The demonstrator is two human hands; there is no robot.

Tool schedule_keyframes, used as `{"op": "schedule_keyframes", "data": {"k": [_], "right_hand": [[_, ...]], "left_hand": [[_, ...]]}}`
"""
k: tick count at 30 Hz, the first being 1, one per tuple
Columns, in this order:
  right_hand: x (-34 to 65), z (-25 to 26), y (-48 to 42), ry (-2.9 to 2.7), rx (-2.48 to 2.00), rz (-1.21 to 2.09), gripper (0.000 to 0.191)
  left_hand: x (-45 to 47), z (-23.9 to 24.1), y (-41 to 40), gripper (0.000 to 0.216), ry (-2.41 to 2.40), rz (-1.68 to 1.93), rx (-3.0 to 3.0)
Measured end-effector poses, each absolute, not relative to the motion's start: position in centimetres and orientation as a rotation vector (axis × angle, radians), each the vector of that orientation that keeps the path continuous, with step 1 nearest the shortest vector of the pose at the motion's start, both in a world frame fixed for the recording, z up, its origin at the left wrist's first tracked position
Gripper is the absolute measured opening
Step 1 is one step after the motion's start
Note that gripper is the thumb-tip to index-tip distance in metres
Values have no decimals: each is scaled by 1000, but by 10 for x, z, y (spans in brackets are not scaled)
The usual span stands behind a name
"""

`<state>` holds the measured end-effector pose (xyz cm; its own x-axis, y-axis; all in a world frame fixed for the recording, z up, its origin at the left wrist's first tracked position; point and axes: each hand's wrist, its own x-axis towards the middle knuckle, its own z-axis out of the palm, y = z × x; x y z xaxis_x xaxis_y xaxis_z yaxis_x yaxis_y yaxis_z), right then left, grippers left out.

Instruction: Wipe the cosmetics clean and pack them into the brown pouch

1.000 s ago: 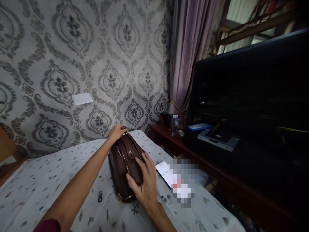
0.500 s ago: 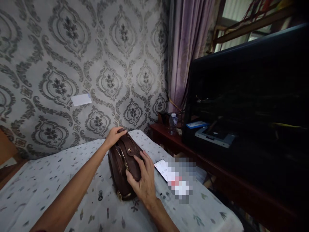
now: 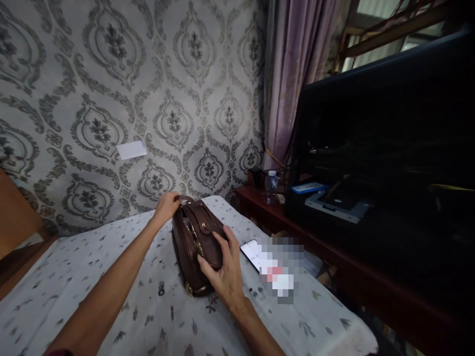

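Observation:
A dark brown leather handbag (image 3: pixel 191 247) with gold zippers lies on the patterned white cloth. At its far end, my left hand (image 3: pixel 167 207) pinches the short carrying strap (image 3: pixel 184 198) and draws it out to the left. My right hand (image 3: pixel 224 264) grips the near right part of the bag, thumb by the gold zipper (image 3: pixel 199 242) and fingers over the flap with its round gold stud. Between the bag's panels the zipped opening is partly parted; what is inside cannot be made out.
Right of the bag lies a phone (image 3: pixel 252 252) with a lit screen, partly blurred out. A dark red table (image 3: pixel 243 198) beyond holds a clear bottle (image 3: pixel 271 188) and a large black screen (image 3: pixel 371 128). The patterned wall (image 3: pixel 166 74) rises behind the cloth.
My left hand has moved from the bag's far top to its left, lifting the strap away from the body. The right hand keeps its grip. The view has shifted slightly.

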<state>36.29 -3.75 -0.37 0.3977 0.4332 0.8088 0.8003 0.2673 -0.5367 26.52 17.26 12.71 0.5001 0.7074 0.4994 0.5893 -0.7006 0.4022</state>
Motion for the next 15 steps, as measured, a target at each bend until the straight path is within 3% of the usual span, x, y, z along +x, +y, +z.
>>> {"op": "schedule_keyframes", "data": {"k": [5, 15], "right_hand": [[362, -4, -35, -1215, -1367, -381, 52], [364, -2, -38, -1137, -1306, -187, 70]], "left_hand": [[266, 132, 148, 20, 1089, 1010, 2578], [258, 113, 113, 19, 881, 1142, 2410]]}}
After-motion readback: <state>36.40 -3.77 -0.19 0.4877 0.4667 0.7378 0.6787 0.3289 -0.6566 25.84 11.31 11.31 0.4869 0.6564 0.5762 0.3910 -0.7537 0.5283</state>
